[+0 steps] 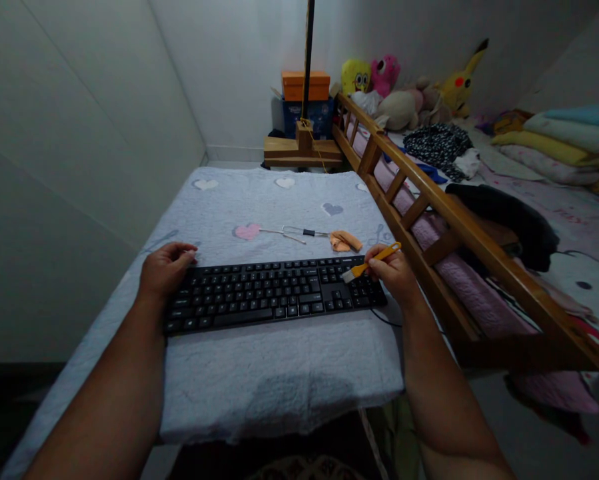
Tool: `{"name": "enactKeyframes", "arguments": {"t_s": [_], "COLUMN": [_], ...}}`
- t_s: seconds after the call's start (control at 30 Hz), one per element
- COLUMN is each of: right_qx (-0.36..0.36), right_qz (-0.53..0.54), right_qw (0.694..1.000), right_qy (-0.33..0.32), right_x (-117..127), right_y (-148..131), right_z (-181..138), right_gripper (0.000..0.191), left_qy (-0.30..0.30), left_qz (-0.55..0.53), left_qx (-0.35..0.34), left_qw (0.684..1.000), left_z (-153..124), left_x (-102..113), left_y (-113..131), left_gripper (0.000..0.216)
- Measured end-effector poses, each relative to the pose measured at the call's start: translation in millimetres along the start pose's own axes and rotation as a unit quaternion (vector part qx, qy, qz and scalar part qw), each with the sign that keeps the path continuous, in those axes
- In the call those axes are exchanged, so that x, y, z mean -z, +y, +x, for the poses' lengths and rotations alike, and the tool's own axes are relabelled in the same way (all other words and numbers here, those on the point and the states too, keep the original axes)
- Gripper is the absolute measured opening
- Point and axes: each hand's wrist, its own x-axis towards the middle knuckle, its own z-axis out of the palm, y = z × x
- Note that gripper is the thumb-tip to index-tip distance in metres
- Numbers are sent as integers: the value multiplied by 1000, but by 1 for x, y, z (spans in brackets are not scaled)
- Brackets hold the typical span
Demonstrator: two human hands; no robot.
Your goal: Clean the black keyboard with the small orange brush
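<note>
A black keyboard (259,293) lies flat on a cloth-covered table, tilted slightly with its right end farther away. My left hand (166,268) is at the far left corner of the keyboard, its fingers curled together around that edge; the fingers' undersides are hidden. Above the number keys, my right hand (390,270) pinches a small brush (366,263) by its orange-yellow handle. The pale bristles point down and left, close to the keys. Beyond the keyboard lie an orange cloth (345,241) and a thin wire tool (306,232) with a dark middle piece.
A light blue cloth (279,367) with heart patterns covers the table. Along the right runs a wooden bed rail (419,173), with bedding and plush toys behind it. A wooden stand (303,152) and an orange box (306,87) stand at the back. A cable (385,321) trails off to the right.
</note>
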Motion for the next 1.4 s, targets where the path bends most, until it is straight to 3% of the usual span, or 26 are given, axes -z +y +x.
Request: {"name": "enactKeyframes", "arguments": {"t_s": [0.23,0.43,0.57,0.77,1.07,1.4], "right_qx": [24,51,39,17,80,117], "right_qz": [-56,-77,-37,-35,-90,-116], "right_qw": [998,993,994,998,987,984], "right_qy": [2,73,97,51,106,69], "right_x": [-1,-6,-5,-4,-4,-17], "right_y": [4,2,2,5,12,5], "right_z": [2,4,4,3,8,3], "right_gripper": [7,11,15,13,19,19], "left_qy": [4,0,2,-1,-2,-1], "left_qz": [-2,-5,-11,-10,5,5], "left_qx": [-2,3,1,-2,-10,1], "left_qw": [1000,1000,1000,1000,1000,1000], "left_z": [-1,0,-1,1,0,-1], "left_x": [0,0,0,-1,1,0], "left_y": [2,2,2,-3,-1,2], "left_gripper": [44,44,43,44,39,39]}}
